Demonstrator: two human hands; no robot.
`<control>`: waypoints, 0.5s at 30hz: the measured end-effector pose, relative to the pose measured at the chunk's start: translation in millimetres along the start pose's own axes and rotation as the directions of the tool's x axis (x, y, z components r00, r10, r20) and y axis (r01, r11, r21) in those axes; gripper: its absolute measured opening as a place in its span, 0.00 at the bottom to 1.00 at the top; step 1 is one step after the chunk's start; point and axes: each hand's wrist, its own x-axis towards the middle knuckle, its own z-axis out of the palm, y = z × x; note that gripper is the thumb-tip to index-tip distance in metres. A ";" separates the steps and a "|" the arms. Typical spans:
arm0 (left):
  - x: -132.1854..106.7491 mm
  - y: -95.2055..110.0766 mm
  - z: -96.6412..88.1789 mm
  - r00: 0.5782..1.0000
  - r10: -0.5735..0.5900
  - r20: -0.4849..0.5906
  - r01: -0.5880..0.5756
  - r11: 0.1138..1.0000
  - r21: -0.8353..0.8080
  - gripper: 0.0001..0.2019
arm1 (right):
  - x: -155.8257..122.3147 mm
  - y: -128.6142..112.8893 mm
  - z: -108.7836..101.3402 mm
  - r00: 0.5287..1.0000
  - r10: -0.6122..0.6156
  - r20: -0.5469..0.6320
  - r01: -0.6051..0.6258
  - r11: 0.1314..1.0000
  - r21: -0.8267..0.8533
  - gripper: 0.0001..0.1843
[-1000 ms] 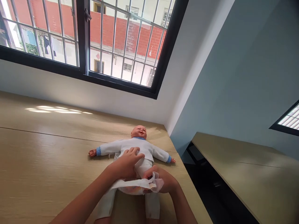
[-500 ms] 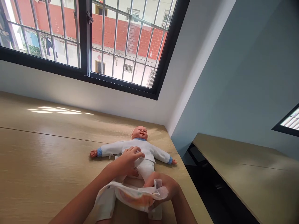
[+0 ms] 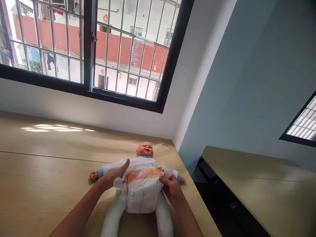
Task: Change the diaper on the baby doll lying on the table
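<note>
1. Pale wooden tabletop (image 3: pixel 44 177) fills the lower left of the view. A baby doll (image 3: pixel 144 149) lies on it face up, with its head towards the wall and its legs towards the person.
2. At the doll's waist, the left hand (image 3: pixel 115 174) is closed on one side edge of a diaper (image 3: pixel 142 194). Its fingers curl round the corner flap and its thumb is raised against the doll's chest.
3. The right hand (image 3: pixel 170 187) is on the other side of the doll's waist and pinches the opposite edge of the diaper between its fingertips and thumb.
4. The diaper lies over the doll's belly and hips, stretched between the two hands. Its orange patterned band runs across the waist, and the white front runs down between the legs.
5. The doll wears a white top with blue cuffs. Both arms are stretched out flat, and its white-clad legs stick out below the diaper.
6. Beyond the doll's head stands a white wall (image 3: pixel 74 105). Above it is a black-framed barred window (image 3: pixel 86 46), which shows a red and white building outside.
7. To the right of the doll the tabletop ends at a dark gap. Across the gap is a second wooden table (image 3: pixel 259 177) against a blue-grey wall, which has a small dark-framed window (image 3: pixel 301 126) in it.
</note>
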 end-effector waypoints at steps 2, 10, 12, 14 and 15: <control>-2.2 -4.7 -3.5 0.991 -0.039 0.128 0.064 0.978 -0.197 0.35 | 5.2 3.9 -0.1 0.997 -0.006 -0.075 0.008 1.000 0.015 0.23; 4.3 9.2 -0.2 0.991 -0.132 0.028 0.135 0.975 -0.175 0.20 | 16.9 22.8 -10.5 0.999 0.009 -0.048 -0.008 0.999 0.036 0.23; 10.4 12.1 5.0 0.999 -0.047 -0.005 0.046 0.987 -0.153 0.20 | 21.6 29.3 -16.4 0.997 0.024 -0.077 -0.022 1.000 0.020 0.24; 18.1 10.0 11.4 0.999 0.042 -0.014 -0.044 0.989 -0.144 0.20 | 26.9 36.5 -22.0 0.995 0.035 -0.090 -0.036 0.999 -0.007 0.23; 22.2 6.8 14.5 0.998 0.064 -0.022 -0.066 0.990 -0.124 0.20 | 29.3 39.9 -24.4 0.995 0.039 -0.090 -0.041 0.999 -0.024 0.23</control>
